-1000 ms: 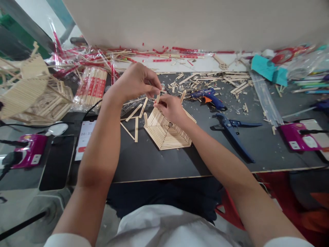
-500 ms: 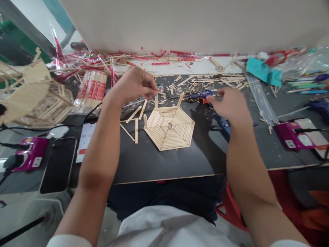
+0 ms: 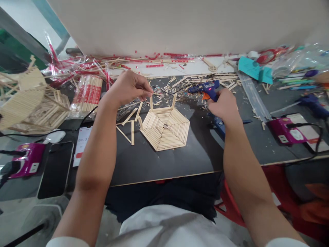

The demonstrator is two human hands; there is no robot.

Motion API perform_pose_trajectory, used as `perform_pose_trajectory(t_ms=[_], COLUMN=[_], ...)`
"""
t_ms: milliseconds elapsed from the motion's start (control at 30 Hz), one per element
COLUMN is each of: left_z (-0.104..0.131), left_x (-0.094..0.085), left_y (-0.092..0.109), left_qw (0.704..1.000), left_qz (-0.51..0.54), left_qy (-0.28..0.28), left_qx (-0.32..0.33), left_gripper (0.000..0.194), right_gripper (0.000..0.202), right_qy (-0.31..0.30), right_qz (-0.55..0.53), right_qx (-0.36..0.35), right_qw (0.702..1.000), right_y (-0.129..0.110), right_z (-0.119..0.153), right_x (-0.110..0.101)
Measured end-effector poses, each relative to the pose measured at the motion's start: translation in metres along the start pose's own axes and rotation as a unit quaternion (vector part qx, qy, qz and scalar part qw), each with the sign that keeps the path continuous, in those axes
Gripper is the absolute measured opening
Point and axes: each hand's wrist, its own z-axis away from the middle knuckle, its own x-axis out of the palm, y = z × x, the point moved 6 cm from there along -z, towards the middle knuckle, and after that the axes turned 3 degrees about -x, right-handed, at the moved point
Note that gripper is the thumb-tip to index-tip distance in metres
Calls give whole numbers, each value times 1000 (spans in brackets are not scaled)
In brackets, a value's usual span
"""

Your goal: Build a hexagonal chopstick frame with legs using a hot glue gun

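Observation:
A flat polygonal panel of wooden sticks (image 3: 166, 132) lies on the dark table (image 3: 164, 164), with short upright sticks at some corners. My left hand (image 3: 135, 87) pinches the top of the upright stick (image 3: 151, 103) at the panel's back left corner. Another upright stick (image 3: 174, 101) stands at the back right. My right hand (image 3: 224, 104) is closed around the handle of a blue glue gun (image 3: 207, 89) with an orange trigger, its nozzle pointing left. Loose stick pieces (image 3: 133, 132) lie left of the panel.
Stick scraps litter the table's back. Bundled sticks (image 3: 87, 91), a stick structure (image 3: 28, 103) and phones (image 3: 56, 169) are at left. Blue pliers (image 3: 219, 127) lie under my right wrist. A purple power socket (image 3: 286, 132) and another glue gun (image 3: 313, 104) are at right.
My right hand has closed on the glue gun and raised it slightly from the table. My left hand keeps its pinch at the upright stick. The whole view has shifted a little.

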Motion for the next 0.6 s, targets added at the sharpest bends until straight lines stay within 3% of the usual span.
perform_pose_trajectory(t_ms=[133, 300, 500, 600], left_z=[-4, -7, -4, -4], left_x=[-2, -1, -1, -2], left_y=[-6, -11, -8, -7], left_qw=[1000, 999, 1000, 1000], left_qz=[4, 10, 14, 12], left_qy=[23, 31, 17, 21], left_qx=[10, 10, -2, 2], left_gripper=[23, 24, 30, 30], right_gripper=[38, 39, 30, 23], right_qy=[12, 83, 56, 56], right_qz=[-14, -88, -261, -249], right_qx=[-1, -34, -5, -1], right_qw=[1000, 992, 964, 967], right_y=[-5, -2, -5, -6], right_z=[8, 7, 2, 1], right_x=[-10, -3, 18, 23])
